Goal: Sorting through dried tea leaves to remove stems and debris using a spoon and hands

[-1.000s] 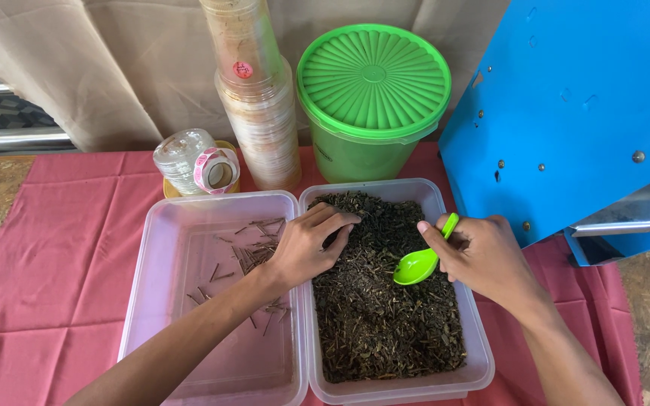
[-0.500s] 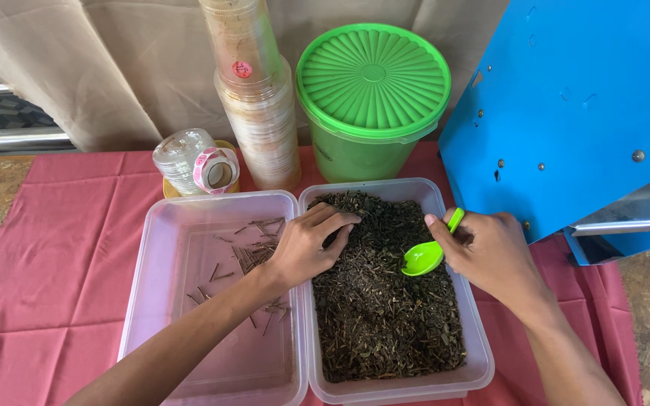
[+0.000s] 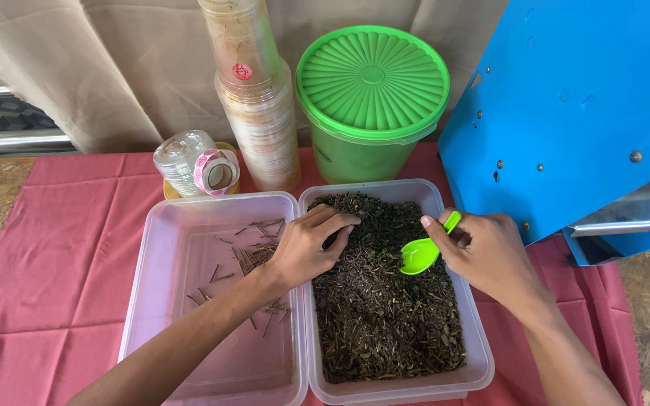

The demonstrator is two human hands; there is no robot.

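Two clear plastic tubs stand side by side on a red cloth. The right tub (image 3: 481,353) is full of dark dried leaves and stems (image 3: 385,316). The left tub (image 3: 152,263) holds only a few thin brown sticks (image 3: 253,252). My left hand (image 3: 306,244) reaches across the shared rims, its fingertips pinched down into the leaves near the far end. My right hand (image 3: 487,252) holds a small green plastic spoon (image 3: 421,252) by the handle, the bowl resting just over the leaves. The two hands are a short gap apart.
Behind the tubs stand a green lidded bucket (image 3: 370,98), a tall stack of clear cups (image 3: 261,113) and a plastic bottle with a tape roll (image 3: 197,165). A blue metal machine (image 3: 566,113) crowds the right side. The red cloth (image 3: 54,248) covers the table.
My right hand has moved the green spoon slightly up and left over the leaves. My left hand stays at the same spot in the leaves.
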